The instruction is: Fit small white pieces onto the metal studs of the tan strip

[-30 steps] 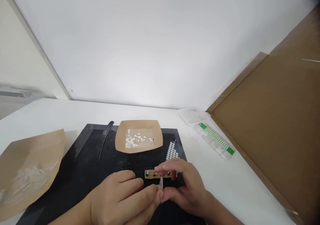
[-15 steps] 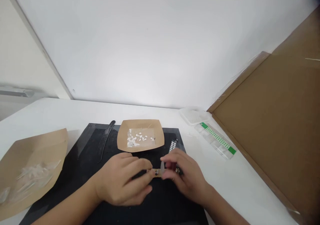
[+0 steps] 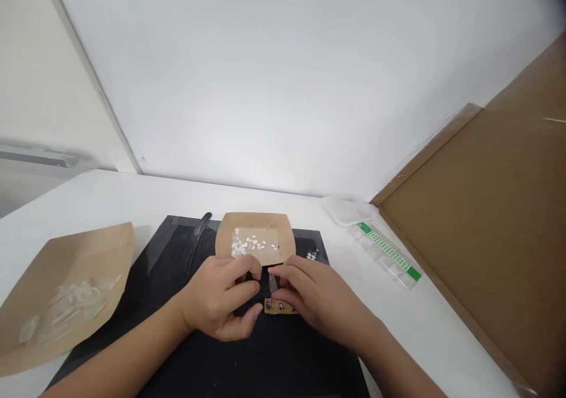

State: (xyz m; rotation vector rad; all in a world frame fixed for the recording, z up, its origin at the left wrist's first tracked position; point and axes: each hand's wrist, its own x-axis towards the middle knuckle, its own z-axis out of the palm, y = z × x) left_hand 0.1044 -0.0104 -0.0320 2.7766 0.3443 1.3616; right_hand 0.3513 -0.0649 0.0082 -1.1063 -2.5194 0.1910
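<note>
My right hand [image 3: 312, 289] pinches a clear, pointed false nail [image 3: 273, 283] between thumb and fingers, just above a tan bar. That bar [image 3: 278, 311] lies on the black mat [image 3: 221, 362] and carries several small metal studs; its right end is hidden under my right hand. My left hand [image 3: 227, 298] is beside the bar's left end, with curled fingers apart from the thumb and nothing visible between them. Behind my hands stands a brown paper tray [image 3: 255, 218], with small white oval pieces [image 3: 247, 244] on a clear sheet inside.
A larger paper tray [image 3: 88, 239] at left holds several clear false nails [image 3: 79, 298]. On the mat lie a dark nail file [image 3: 197, 242] and a sheet of white ovals [image 3: 312, 254]. At right are a clear box with a green label [image 3: 389, 247], a translucent lid [image 3: 347, 210] and cardboard [image 3: 481, 209].
My left hand has come off the bar, its thumb now apart from the fingers. My right hand has shifted left with the false nail, uncovering more of the studs. The view has shifted slightly.
</note>
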